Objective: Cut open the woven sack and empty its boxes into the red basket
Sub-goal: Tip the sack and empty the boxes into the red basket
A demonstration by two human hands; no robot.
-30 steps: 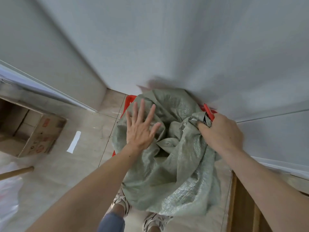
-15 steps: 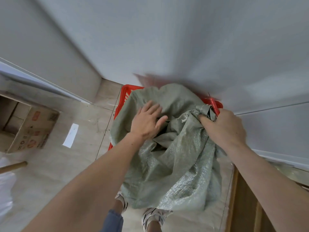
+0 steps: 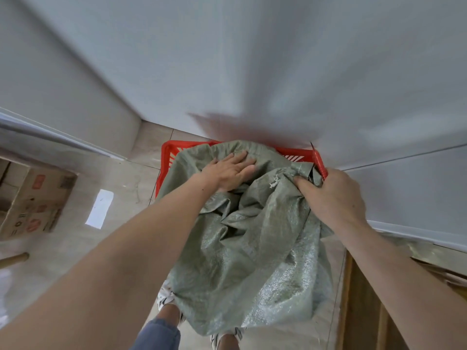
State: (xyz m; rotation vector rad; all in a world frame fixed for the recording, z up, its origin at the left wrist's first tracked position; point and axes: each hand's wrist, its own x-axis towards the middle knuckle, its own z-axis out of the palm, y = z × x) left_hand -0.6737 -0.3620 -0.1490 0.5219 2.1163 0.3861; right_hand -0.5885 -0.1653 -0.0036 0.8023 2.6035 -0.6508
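A crumpled grey-green woven sack [image 3: 252, 238] lies over the red basket [image 3: 168, 154], which stands on the floor against the wall. My left hand [image 3: 231, 170] rests flat on the sack's far upper part, fingers together. My right hand [image 3: 333, 198] is closed on a bunched corner of the sack, and a red cutter [image 3: 319, 164] with its blade out sticks up from the same fist. No boxes show; the sack hides the basket's inside.
An open cardboard box [image 3: 32, 200] sits on the tiled floor at left, with a white paper slip [image 3: 99, 209] beside it. A wooden stick end [image 3: 14, 258] shows at far left. Wooden furniture [image 3: 366, 299] stands at right. My feet are below the sack.
My left hand went from raised with spread fingers to lying flat farther up on the sack. More of the basket's red rim now shows. My right hand kept its grip.
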